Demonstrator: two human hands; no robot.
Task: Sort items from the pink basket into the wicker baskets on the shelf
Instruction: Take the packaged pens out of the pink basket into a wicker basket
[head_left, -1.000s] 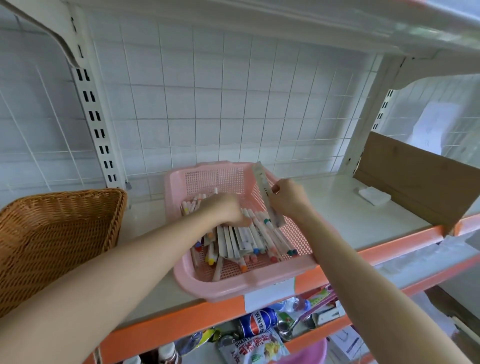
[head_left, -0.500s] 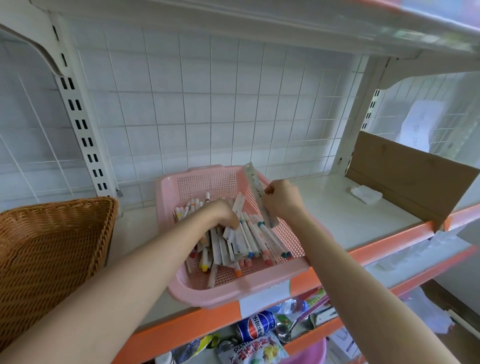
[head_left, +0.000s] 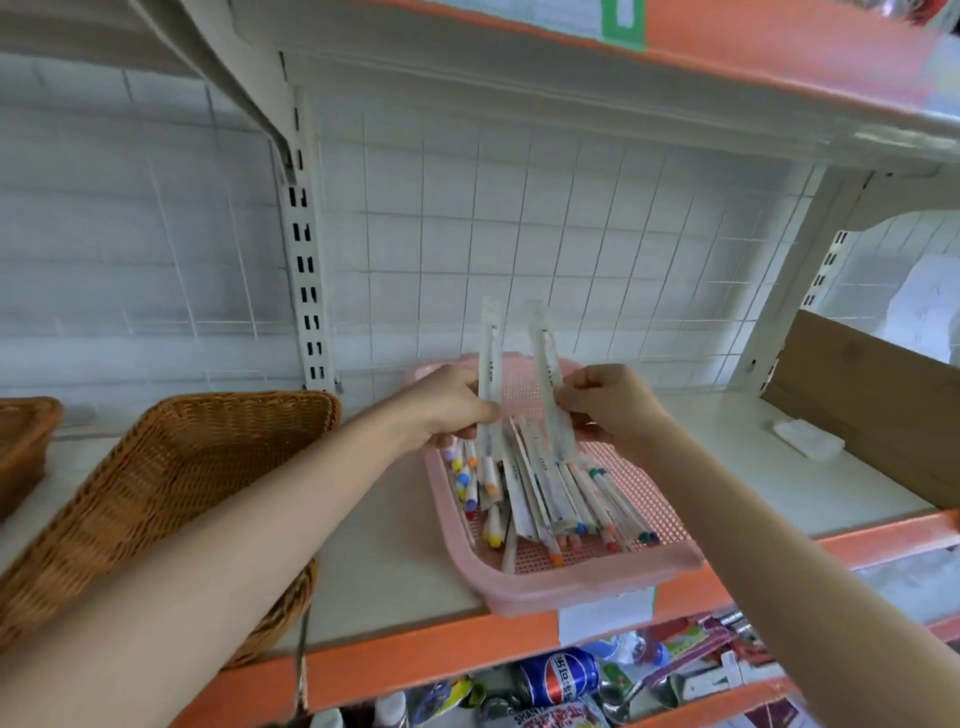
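Two slim white wrapped pens (head_left: 490, 358) upright, colour-capped pile (head_left: 571, 499) in pink basket (head_left: 597, 584)

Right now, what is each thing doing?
Left hand: holds left pen, upright.
Right hand: holds right pen, upright.
Pink basket: on shelf, many pens inside.
Wicker basket: on shelf, nothing seen inside.

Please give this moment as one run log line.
phase: picking | left hand: grips left packet | right hand: grips right packet | both over pink basket | wicker basket: to its left
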